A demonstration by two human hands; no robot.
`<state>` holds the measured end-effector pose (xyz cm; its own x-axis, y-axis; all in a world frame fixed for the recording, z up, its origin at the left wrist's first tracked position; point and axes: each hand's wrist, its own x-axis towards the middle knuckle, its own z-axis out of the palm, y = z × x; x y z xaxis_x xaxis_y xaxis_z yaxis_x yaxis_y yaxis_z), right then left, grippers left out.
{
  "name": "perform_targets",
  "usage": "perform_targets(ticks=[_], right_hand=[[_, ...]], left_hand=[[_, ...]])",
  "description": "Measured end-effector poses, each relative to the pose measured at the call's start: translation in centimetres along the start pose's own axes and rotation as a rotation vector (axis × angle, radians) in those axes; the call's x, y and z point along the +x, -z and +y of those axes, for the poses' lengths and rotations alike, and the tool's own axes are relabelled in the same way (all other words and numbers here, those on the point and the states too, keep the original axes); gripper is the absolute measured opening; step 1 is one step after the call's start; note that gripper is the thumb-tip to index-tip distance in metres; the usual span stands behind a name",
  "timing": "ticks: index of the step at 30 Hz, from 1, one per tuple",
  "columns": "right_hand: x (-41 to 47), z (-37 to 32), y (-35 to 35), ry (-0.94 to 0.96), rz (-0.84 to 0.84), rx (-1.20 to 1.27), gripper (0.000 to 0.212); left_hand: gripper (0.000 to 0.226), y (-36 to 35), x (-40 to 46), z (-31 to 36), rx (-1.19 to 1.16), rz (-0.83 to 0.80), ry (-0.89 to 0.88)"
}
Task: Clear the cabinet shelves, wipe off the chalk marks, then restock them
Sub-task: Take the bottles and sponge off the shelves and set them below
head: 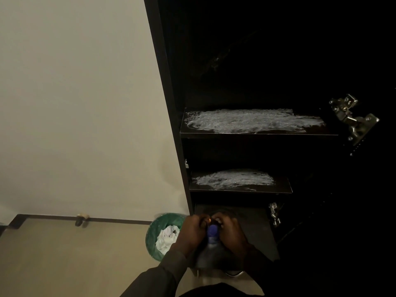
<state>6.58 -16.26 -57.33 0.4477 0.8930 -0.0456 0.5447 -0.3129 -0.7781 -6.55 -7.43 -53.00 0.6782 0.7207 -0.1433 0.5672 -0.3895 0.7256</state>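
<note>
At the cabinet (169, 103) foot, the left hand (192, 229) and right hand (230, 229) curl together above a blue-capped bottle (212, 243), 2 chalk-smeared shelves (252, 133) above.

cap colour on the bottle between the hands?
Blue-purple cap on a greyish bottle, seen in the head view, the only one.

A dark cabinet (162, 82) stands open against a pale wall (75, 103). Its upper shelf (257, 133) and the shorter middle shelf (240, 189) each carry a broad smear of white chalk marks (252, 121). At the bottom shelf (257, 232), the left hand (194, 229) and right hand (230, 229) meet just above a bottle (211, 249) with a blue cap (212, 230); what the fingers grip is unclear. A green-lined bin (158, 228) holding crumpled white paper (167, 239) sits on the floor just left of the cabinet. Metal hinges (351, 116) show at right.
</note>
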Motion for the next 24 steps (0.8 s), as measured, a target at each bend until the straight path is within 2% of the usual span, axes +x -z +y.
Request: perform_targets(ticks=[5, 9, 11, 19, 24], right_hand=[[0.3, -2.4, 2.0, -0.014, 0.088, 0.056, 0.03], [0.8, -6.2, 4.5, 0.005, 0.2, 0.116, 0.045], [0.6, -8.7, 6.3, 0.037, 0.273, 0.191, 0.044], [-1.2, -18.7, 15.2, 0.365, 0.455, 0.444, 0.037], [-1.0, -25.0, 22.6, 0.613, 0.596, 0.423, 0.031]], left_hand=[[0.026, 1.2, 0.2, 1.7, 0.002, 0.103, -0.02], [0.022, 3.6, 0.5, 4.7, -0.011, 0.228, -0.115], [0.019, 5.5, 0.2, 7.1, -0.057, 0.28, -0.175], [0.017, 14.7, -2.0, 17.1, -0.248, 0.448, -0.476], [0.022, 21.4, -2.2, 24.4, -0.259, 0.552, -0.667]])
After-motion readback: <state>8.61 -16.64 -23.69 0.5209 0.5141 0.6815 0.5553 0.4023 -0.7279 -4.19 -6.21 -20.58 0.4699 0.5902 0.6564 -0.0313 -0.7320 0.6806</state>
